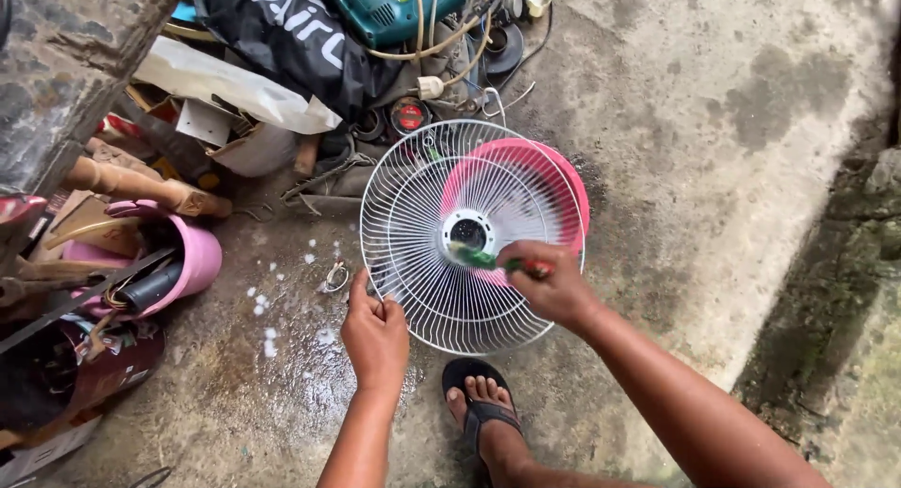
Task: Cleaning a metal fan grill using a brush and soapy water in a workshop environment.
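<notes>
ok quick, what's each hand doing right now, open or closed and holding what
Left hand: closed on the rim of the white wire fan guard.
Right hand: closed around a green brush held against the guard.

Glossy white wire fan grille, smooth pink plastic basin, rough wet concrete floor.

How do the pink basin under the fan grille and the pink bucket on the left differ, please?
The pink basin sits upright behind the white fan grille, while the pink bucket lies tipped on its side. The basin is wide and shallow; the bucket is narrower, deeper and stuffed with scrap. Both are pink plastic on wet concrete.
</notes>
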